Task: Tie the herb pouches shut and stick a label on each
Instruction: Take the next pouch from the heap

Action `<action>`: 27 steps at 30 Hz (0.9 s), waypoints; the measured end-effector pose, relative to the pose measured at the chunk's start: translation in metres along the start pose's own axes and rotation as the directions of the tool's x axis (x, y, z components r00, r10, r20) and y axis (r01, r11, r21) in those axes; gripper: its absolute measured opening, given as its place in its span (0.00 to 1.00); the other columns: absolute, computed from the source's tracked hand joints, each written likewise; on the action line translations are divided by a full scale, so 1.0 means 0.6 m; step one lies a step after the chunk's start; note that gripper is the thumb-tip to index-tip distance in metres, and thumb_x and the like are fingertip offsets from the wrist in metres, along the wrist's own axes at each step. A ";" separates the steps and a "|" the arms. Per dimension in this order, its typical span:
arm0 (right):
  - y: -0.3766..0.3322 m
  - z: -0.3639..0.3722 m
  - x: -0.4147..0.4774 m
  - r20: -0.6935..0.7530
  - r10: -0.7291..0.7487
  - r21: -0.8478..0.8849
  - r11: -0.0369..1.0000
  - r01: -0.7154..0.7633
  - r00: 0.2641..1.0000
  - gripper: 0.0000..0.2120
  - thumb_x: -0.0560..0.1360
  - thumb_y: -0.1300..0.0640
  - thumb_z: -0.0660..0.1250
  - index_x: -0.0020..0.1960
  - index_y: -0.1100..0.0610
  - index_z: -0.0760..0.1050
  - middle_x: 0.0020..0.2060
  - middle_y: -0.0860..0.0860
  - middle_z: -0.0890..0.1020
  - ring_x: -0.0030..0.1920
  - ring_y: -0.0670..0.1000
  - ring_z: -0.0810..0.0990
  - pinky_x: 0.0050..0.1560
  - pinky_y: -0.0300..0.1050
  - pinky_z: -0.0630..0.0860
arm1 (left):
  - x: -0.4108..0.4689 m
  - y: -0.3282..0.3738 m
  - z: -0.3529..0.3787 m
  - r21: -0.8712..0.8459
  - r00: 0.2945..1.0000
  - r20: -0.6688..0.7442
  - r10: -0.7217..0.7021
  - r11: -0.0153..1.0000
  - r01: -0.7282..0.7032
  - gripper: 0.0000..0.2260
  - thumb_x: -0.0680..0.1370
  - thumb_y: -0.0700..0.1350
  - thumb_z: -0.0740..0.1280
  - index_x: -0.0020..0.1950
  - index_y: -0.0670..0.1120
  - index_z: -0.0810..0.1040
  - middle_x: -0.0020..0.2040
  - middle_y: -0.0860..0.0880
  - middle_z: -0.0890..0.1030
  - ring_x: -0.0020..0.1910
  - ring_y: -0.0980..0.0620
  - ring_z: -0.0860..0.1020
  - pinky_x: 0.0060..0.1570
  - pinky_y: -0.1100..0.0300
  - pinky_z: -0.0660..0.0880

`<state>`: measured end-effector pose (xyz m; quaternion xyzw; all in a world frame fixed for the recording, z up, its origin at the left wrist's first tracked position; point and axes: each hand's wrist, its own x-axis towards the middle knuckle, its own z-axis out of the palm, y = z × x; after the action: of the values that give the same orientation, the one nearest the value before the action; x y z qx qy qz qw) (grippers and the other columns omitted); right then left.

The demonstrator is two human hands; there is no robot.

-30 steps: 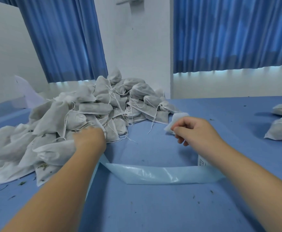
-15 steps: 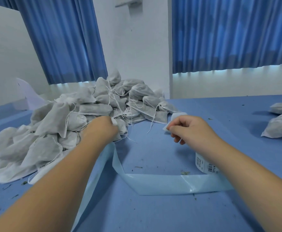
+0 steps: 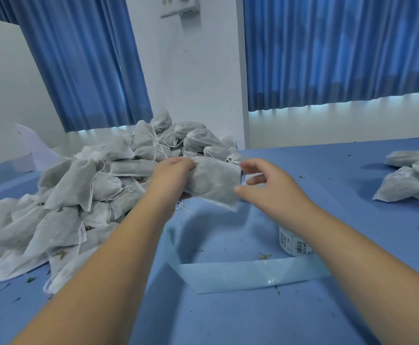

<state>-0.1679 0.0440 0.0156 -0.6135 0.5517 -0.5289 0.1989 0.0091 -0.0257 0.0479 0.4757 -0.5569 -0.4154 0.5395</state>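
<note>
A big pile of white herb pouches (image 3: 86, 192) with loose strings lies on the blue table at left. My left hand (image 3: 171, 175) grips one filled pouch (image 3: 213, 184) by its left end and holds it above the table, in front of the pile. My right hand (image 3: 265, 188) is at the pouch's right edge, thumb against the fabric. A small white label (image 3: 252, 174) shows between its curled fingers. A roll of barcode labels (image 3: 293, 242) stands under my right forearm, and its pale blue backing strip (image 3: 248, 273) trails across the table.
A smaller heap of pouches (image 3: 407, 181) lies at the right edge of the blue table (image 3: 327, 170). Dry herb crumbs are scattered over the cloth. Behind stand a white wall and blue curtains. A white sheet (image 3: 35, 148) leans at far left.
My left hand has pulled one pouch out of the pile and lifted it to the middle. My right hand, with the label, has moved in to the pouch's right edge.
</note>
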 end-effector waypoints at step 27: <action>-0.010 -0.005 -0.011 -0.030 -0.004 -0.289 0.957 -0.004 1.000 0.15 0.66 0.42 0.74 0.34 0.47 0.69 0.31 0.42 0.73 0.30 0.39 0.72 0.27 0.34 0.62 | -0.100 -0.048 0.068 -0.129 0.979 0.204 -0.020 0.990 0.048 0.17 0.79 0.57 0.66 0.52 0.44 0.82 0.49 0.46 0.86 0.50 0.49 0.84 0.53 0.51 0.81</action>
<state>-0.1668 0.0525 0.0187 -0.6280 0.6259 -0.4518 0.0988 -0.0313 0.0250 0.0047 0.4034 -0.5714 -0.5070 0.5037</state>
